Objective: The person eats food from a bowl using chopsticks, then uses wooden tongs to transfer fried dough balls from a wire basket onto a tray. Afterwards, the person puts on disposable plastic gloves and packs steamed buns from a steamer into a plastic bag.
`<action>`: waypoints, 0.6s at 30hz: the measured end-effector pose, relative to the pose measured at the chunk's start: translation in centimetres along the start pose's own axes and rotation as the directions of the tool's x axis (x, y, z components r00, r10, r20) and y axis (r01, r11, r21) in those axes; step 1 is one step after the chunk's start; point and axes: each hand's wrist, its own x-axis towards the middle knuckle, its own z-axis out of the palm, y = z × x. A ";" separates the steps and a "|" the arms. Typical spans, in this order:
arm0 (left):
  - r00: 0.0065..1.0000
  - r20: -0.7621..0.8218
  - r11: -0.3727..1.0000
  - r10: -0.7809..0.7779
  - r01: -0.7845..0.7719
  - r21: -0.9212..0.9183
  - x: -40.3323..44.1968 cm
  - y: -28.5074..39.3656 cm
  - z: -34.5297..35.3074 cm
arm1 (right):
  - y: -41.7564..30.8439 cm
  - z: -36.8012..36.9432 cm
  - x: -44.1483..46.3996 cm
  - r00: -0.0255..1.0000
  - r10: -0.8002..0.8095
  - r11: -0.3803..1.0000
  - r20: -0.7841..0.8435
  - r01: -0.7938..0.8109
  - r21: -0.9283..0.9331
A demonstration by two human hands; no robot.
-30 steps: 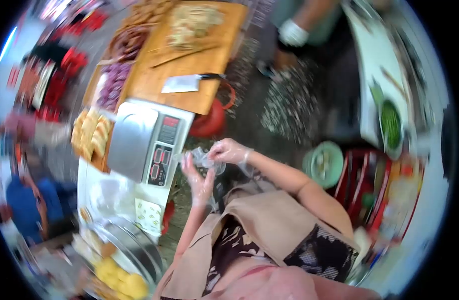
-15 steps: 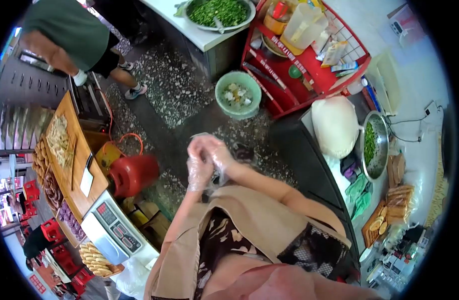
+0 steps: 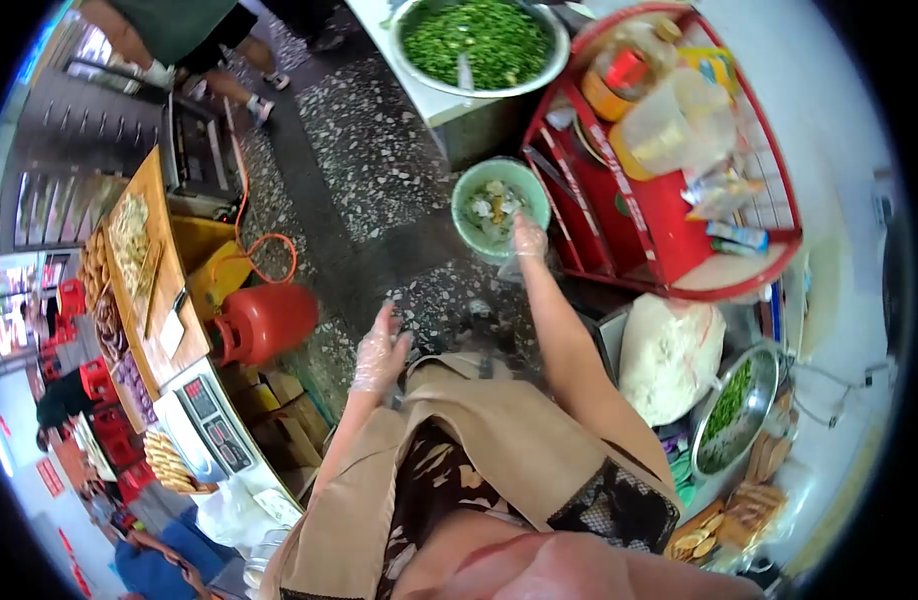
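Note:
Both my hands wear clear plastic gloves. My left hand (image 3: 381,354) is raised in front of my apron, fingers apart, with nothing in it. My right hand (image 3: 528,243) reaches out to the right-hand rim of a green tub (image 3: 462,225), which stands on the floor with whitish and yellowish scraps (image 3: 494,205) inside. Its fingers are blurred, so I cannot make out whether they hold anything. A red shelf unit (image 3: 619,225) stands just right of that hand.
A bowl of chopped greens (image 3: 474,45) sits on the counter ahead. At left are a red gas cylinder (image 3: 274,322), a cutting board (image 3: 184,350) with a knife, and a scale (image 3: 194,430). A person (image 3: 179,30) stands at the upper left. A white bag (image 3: 671,355) lies at right.
My hands were together and have parted. My right hand has moved forward and right to the green tub, while my left stays near my front. The view has turned toward the red shelf.

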 end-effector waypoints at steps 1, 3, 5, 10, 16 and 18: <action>0.999 -0.015 0.999 -0.045 0.045 -0.006 -0.4 -1.0 -0.8 | -0.9 0.6 0.8 0.998 0.030 0.998 -0.050 -0.027 0.048; 0.991 -0.070 0.993 -0.111 0.113 0.019 -0.6 -3.3 -2.7 | -2.8 1.9 2.6 1.000 0.003 0.992 -0.023 0.000 0.129; 0.986 -0.086 0.990 -0.142 0.142 -0.013 -1.1 -6.2 -4.4 | -3.1 4.0 3.7 0.998 -0.006 0.963 -0.061 0.022 0.267; 0.995 0.065 0.984 -0.072 0.082 -0.156 1.7 -18.2 -7.9 | -8.6 7.4 -1.9 0.953 -0.027 0.993 -0.303 0.061 0.102; 0.977 0.210 0.996 0.041 -0.022 -0.090 12.0 -27.3 -17.5 | -10.7 10.9 -13.4 0.967 0.053 0.928 -0.248 0.044 0.370; 0.964 0.206 0.982 0.169 -0.183 0.050 15.6 -26.1 -21.0 | -9.8 9.9 -15.0 0.964 0.176 0.913 -0.200 -0.084 0.400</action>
